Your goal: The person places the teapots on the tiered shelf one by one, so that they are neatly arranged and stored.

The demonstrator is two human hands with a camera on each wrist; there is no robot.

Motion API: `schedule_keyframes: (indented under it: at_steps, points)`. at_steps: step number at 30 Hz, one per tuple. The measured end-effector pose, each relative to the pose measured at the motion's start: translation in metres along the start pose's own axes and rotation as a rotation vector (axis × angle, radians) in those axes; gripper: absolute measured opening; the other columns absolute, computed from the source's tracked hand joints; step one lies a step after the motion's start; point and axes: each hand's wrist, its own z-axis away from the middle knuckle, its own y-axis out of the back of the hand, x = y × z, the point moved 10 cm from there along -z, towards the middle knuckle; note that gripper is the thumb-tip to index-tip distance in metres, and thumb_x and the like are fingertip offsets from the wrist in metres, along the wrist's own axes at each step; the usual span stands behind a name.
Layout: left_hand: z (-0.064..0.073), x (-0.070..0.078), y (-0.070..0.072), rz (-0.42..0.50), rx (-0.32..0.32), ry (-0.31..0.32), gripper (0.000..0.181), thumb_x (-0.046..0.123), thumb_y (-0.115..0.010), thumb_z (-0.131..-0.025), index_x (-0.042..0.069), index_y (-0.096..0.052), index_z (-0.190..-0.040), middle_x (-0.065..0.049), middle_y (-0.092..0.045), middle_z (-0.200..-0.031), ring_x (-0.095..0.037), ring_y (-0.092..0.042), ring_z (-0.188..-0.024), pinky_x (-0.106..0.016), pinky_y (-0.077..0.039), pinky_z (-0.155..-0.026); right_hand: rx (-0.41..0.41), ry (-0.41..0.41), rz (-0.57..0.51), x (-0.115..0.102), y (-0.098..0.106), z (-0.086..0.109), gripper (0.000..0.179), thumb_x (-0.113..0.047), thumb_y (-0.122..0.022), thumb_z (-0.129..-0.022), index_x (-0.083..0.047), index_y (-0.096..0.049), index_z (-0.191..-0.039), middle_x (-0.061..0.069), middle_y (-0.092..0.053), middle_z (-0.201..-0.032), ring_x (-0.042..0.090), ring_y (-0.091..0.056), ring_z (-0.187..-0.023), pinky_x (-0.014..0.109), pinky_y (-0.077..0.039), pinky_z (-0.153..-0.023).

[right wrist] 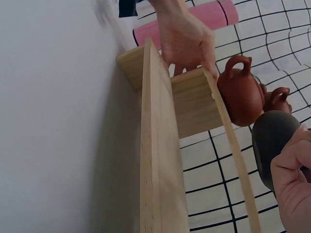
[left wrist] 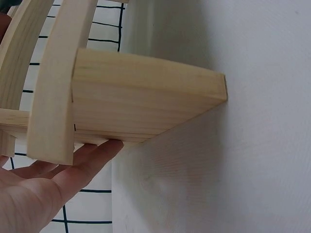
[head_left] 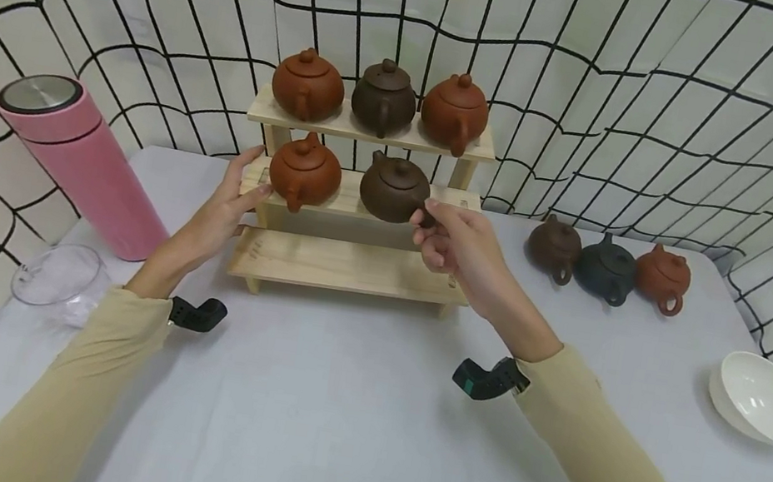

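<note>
My right hand (head_left: pixel 457 248) pinches the handle of a dark brown teapot (head_left: pixel 395 189) at the right part of the middle shelf of a wooden three-tier rack (head_left: pixel 352 265). In the right wrist view that teapot (right wrist: pixel 272 143) is partly hidden by the fingers. Beside it on the same shelf stands a reddish-brown teapot (head_left: pixel 305 171). At the rack's left end, my left hand (head_left: pixel 211 217) touches the wood with extended fingers, the thumb by the middle shelf. Those fingers (left wrist: pixel 92 165) lie straight along the side board in the left wrist view.
Two reddish teapots and a dark teapot (head_left: pixel 384 97) line the top shelf. Three more teapots, including a blue-grey one (head_left: pixel 605 269), stand on the table's right. A white bowl (head_left: pixel 764 399), pink flask (head_left: pixel 90 169) and clear cup (head_left: pixel 61 282) stand nearby. Black wire mesh surrounds the table.
</note>
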Motion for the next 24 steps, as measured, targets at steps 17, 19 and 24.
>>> schedule_keyframes:
  at_steps: [17,19,24]
  points:
    - [0.001,0.001,-0.001,-0.031,0.01,0.007,0.073,0.036,-0.036,-0.112,0.028,0.01,-0.167,-0.014,0.006,-0.174,-0.048,-0.013,-0.154,-0.081,-0.015,-0.112,-0.031,-0.02,0.073,0.014,-0.03,-0.02,0.03,-0.025,-0.049,-0.112,0.0,-0.065,-0.106,0.002,-0.065,-0.076,0.011,-0.043,-0.054,0.024,-0.03,-0.054]
    - [0.001,0.001,-0.001,-0.037,0.012,0.009,0.072,0.036,-0.035,-0.112,0.028,0.01,-0.167,-0.015,0.005,-0.174,-0.048,-0.015,-0.154,-0.081,-0.016,-0.112,-0.051,-0.018,0.076,0.014,-0.036,-0.019,0.03,-0.026,-0.05,-0.112,-0.001,-0.065,-0.107,0.002,-0.067,-0.078,0.011,-0.044,-0.055,0.025,-0.031,-0.055]
    - [-0.001,0.002,-0.001,-0.034,0.008,0.01,0.072,0.036,-0.035,-0.112,0.028,0.011,-0.167,-0.014,0.006,-0.174,-0.048,-0.014,-0.155,-0.08,-0.015,-0.112,-0.061,-0.005,0.068,0.013,-0.045,-0.019,0.03,-0.026,-0.051,-0.112,-0.001,-0.066,-0.109,0.002,-0.07,-0.08,0.012,-0.045,-0.055,0.024,-0.034,-0.055]
